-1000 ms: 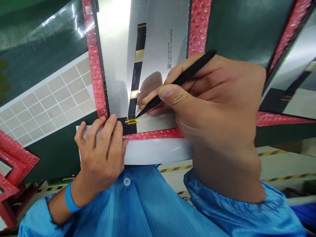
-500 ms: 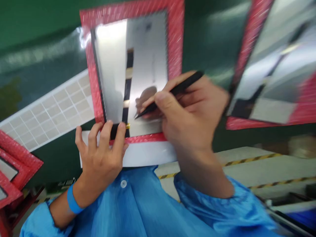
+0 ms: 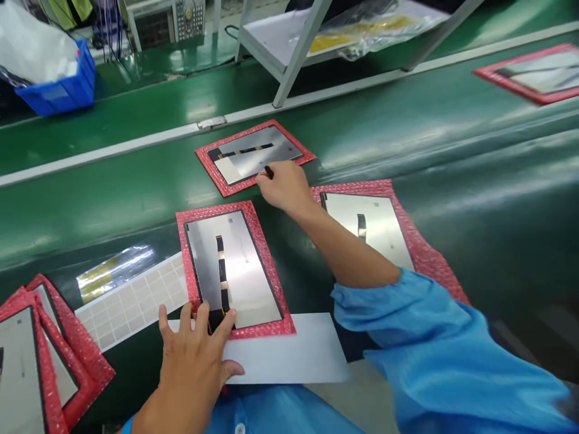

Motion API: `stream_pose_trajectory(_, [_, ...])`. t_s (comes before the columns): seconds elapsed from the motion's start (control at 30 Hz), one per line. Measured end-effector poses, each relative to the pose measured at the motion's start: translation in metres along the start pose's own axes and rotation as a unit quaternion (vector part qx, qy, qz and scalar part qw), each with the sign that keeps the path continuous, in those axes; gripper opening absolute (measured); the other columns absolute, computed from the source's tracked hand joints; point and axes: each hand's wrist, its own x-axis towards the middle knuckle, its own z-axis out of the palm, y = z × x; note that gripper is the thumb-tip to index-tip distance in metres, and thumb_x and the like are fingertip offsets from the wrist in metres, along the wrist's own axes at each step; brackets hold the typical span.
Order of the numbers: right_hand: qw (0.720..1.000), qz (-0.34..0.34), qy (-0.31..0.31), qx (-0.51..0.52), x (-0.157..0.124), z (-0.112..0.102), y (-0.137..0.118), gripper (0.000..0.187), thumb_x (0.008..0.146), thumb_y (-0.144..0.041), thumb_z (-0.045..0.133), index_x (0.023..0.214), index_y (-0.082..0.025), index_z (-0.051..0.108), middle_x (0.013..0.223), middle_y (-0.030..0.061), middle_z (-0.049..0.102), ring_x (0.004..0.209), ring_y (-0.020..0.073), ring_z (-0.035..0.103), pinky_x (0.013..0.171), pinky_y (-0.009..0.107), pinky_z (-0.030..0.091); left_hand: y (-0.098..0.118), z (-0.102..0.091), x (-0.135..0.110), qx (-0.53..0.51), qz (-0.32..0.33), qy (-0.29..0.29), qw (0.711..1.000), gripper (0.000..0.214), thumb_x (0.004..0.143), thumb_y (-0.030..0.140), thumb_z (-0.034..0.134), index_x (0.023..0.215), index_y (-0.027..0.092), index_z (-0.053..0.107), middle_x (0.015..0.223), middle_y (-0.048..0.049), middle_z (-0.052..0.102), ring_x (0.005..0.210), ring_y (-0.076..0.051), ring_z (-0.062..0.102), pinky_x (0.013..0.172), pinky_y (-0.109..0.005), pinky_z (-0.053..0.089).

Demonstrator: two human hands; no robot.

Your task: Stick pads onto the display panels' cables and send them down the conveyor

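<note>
An LCD panel (image 3: 253,283) with a silver back and a dark ribbon cable (image 3: 222,271) down its middle lies on pink bubble wrap (image 3: 266,265) before me. My left hand (image 3: 192,349) rests with spread fingers on the panel's lower left corner, near the cable's end. My right hand (image 3: 287,187) is stretched forward, closed around a black pen (image 3: 269,172) of which only a short part shows. It is at the near edge of a second LCD panel (image 3: 257,158) on its own pink wrap. The pen's tip is hidden.
A third panel (image 3: 393,235) lies partly under my right arm. Wrapped panels (image 3: 20,355) are stacked at left beside a sheet of square labels (image 3: 136,301). White paper (image 3: 289,361) lies under the near edge. Behind are a metal-legged shelf (image 3: 294,66), a blue bin (image 3: 63,84) and another panel (image 3: 547,75).
My right hand has moved with the pen from just over the near panel to the far one. My left hand has stayed at the near panel's corner. The view has tilted up.
</note>
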Motion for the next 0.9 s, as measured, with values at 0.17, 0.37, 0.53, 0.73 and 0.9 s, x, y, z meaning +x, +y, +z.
stream_pose_trajectory(0.17, [0.997, 0.046, -0.006, -0.065, 0.026, 0.007, -0.022, 0.030, 0.092, -0.041, 0.070, 0.105, -0.014, 0.076, 0.117, 0.0244, 0.078, 0.114, 0.0411, 0.073, 0.094, 0.048, 0.057, -0.018, -0.119, 0.147, -0.021, -0.030, -0.093, 0.995, 0.041, 0.115, 0.035, 0.043, 0.113, 0.020, 0.081, 0.100, -0.0135, 0.079, 0.098, -0.034, 0.074, 0.101, -0.059, 0.055])
stream_pose_trajectory(0.37, [0.994, 0.053, -0.019, -0.095, -0.006, -0.030, 0.006, 0.036, 0.096, -0.050, 0.071, 0.110, -0.017, 0.075, 0.116, 0.0195, 0.079, 0.111, 0.0389, 0.076, 0.087, 0.043, 0.056, -0.057, -0.122, 0.357, -0.067, -0.099, 0.005, 0.993, 0.031, 0.104, 0.027, 0.070, 0.131, 0.012, 0.071, 0.147, -0.0196, 0.066, 0.139, -0.034, 0.061, 0.119, -0.053, 0.049])
stream_pose_trajectory(0.53, [0.971, 0.143, -0.018, -0.191, -0.101, -0.060, 0.095, 0.058, 0.094, -0.062, 0.074, 0.131, -0.018, 0.066, 0.130, 0.0203, 0.074, 0.100, 0.0381, 0.078, 0.068, 0.040, 0.052, -0.071, -0.092, 0.416, -0.170, -0.082, 0.012, 0.982, 0.042, 0.105, 0.047, 0.072, 0.135, 0.017, 0.069, 0.136, -0.0111, 0.071, 0.119, -0.026, 0.072, 0.104, -0.049, 0.063])
stream_pose_trajectory(0.73, [0.973, 0.100, -0.061, -0.198, -0.166, -0.042, 0.126, 0.054, 0.106, -0.062, 0.056, 0.150, -0.030, 0.057, 0.176, 0.0091, 0.045, 0.093, 0.0328, 0.079, 0.062, 0.041, 0.051, -0.073, -0.095, 0.437, -0.296, -0.076, 0.019, 0.952, 0.039, 0.105, 0.045, 0.073, 0.133, 0.017, 0.069, 0.130, -0.0085, 0.073, 0.111, -0.025, 0.073, 0.099, -0.047, 0.065])
stream_pose_trajectory(0.9, [0.991, 0.098, 0.006, -0.096, -0.136, -0.054, 0.141, 0.035, 0.106, -0.047, 0.055, 0.130, -0.026, 0.070, 0.163, 0.0098, 0.059, 0.090, 0.0311, 0.076, 0.067, 0.040, 0.050, -0.059, -0.114, 0.414, -0.357, -0.079, -0.008, 0.931, 0.039, 0.106, 0.044, 0.072, 0.134, 0.017, 0.068, 0.131, -0.0100, 0.072, 0.110, -0.023, 0.073, 0.096, -0.045, 0.065])
